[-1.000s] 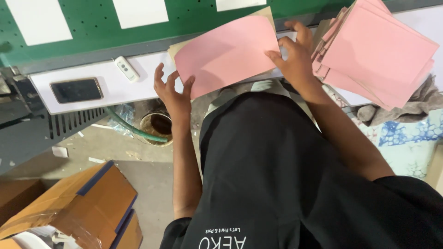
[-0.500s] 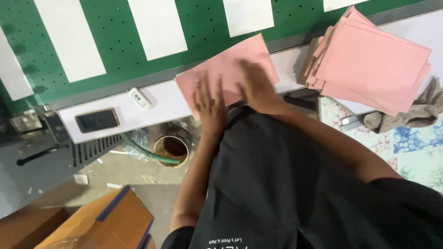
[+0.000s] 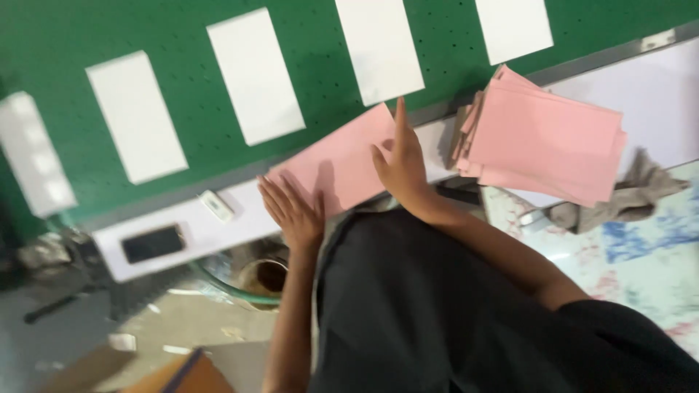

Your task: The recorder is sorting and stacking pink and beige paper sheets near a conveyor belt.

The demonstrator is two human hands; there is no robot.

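Pink paper, a single sheet (image 3: 342, 164), lies flat across the white strip of the tabletop (image 3: 196, 233) with its far corner over the green perforated surface (image 3: 182, 51), and both hands press on it with fingers stretched out flat, gripping nothing: the left hand (image 3: 293, 211) at the sheet's near left edge, the right hand (image 3: 400, 171) on its right part with the forefinger pointing away. Just to the right sits a stack of pink sheets (image 3: 546, 142), near a grey rag (image 3: 626, 193), while a dark phone (image 3: 151, 244) and white rectangular sheets (image 3: 255, 76) lie to the left.
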